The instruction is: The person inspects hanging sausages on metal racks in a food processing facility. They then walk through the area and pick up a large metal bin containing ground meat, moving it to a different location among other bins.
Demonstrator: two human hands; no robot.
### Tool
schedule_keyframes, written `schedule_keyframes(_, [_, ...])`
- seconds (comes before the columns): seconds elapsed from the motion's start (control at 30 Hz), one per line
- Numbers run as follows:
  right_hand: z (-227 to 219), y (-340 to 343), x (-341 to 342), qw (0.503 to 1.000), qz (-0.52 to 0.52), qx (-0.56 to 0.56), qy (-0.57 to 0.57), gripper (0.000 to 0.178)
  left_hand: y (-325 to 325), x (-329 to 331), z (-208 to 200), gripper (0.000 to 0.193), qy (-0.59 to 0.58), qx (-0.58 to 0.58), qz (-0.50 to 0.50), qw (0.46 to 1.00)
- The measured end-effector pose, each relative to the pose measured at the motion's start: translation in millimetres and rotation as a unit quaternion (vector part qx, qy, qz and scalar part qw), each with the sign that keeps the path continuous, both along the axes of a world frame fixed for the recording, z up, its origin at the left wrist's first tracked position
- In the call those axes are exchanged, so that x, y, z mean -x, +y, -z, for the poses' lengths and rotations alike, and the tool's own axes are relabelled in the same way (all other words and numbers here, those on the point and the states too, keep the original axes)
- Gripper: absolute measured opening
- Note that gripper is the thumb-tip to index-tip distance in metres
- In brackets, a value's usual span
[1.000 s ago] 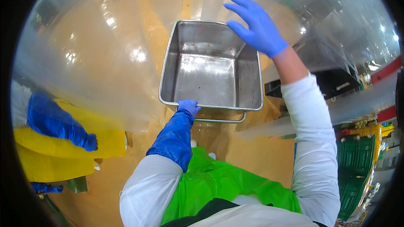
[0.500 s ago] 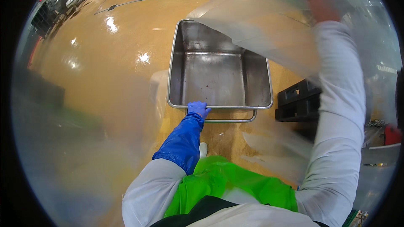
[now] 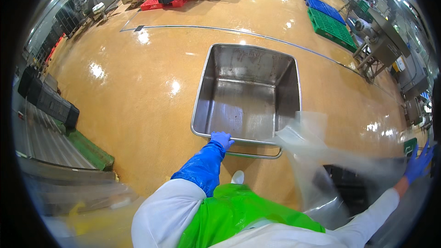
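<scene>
An open stainless steel tub [image 3: 241, 94] stands on the floor in front of me, with stains on its inner walls. My left hand [image 3: 222, 139], in a blue glove, is closed over its near rim beside the bar handle [image 3: 257, 157]. Far out to the right is my gloved right hand [image 3: 419, 160], its fingers spread. A clear plastic sheet [image 3: 321, 151], smeared by motion, trails between the tub's near right corner and that hand. Whether the sheet touches the right hand I cannot tell.
Black crates [image 3: 347, 186] are partly behind the sheet on the right. Green [image 3: 331, 28] and blue pallets [image 3: 324, 9] lie at the far right, near a metal machine [image 3: 379, 41]. A red pallet [image 3: 169, 1] bears black crates at the back. A ribbed metal surface [image 3: 57, 133] is on the left.
My right arm has swung from the upper right down and out to the right. The plastic sheet has moved off the tub's far side toward its near right. My left hand stays on the rim.
</scene>
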State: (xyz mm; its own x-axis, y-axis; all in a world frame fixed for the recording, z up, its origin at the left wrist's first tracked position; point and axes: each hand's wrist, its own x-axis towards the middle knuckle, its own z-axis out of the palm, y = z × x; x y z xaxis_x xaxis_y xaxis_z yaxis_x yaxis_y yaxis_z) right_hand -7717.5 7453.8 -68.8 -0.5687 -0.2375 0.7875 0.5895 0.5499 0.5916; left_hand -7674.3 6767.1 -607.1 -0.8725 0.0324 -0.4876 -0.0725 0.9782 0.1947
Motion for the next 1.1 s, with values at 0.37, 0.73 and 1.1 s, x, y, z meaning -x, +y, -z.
schedule_keyframes(0.37, [335, -230, 235, 0.799, -0.176, 0.462, -0.341, 0.061, -112, 276, 10, 0.052, 0.018, -0.001, 0.03, 0.999])
schedule_keyframes(0.73, [514, -472, 587, 0.591, -0.095, 0.515, -0.613, 0.082, -177, 592, 20, 0.06, -0.038, -0.027, 0.024, 0.999])
schedule_keyframes(1.1, [572, -577, 975, 0.536, -0.001, 0.375, -0.756, 0.079, -273, 909, 45, 0.056, -0.038, -0.011, 0.014, 0.999])
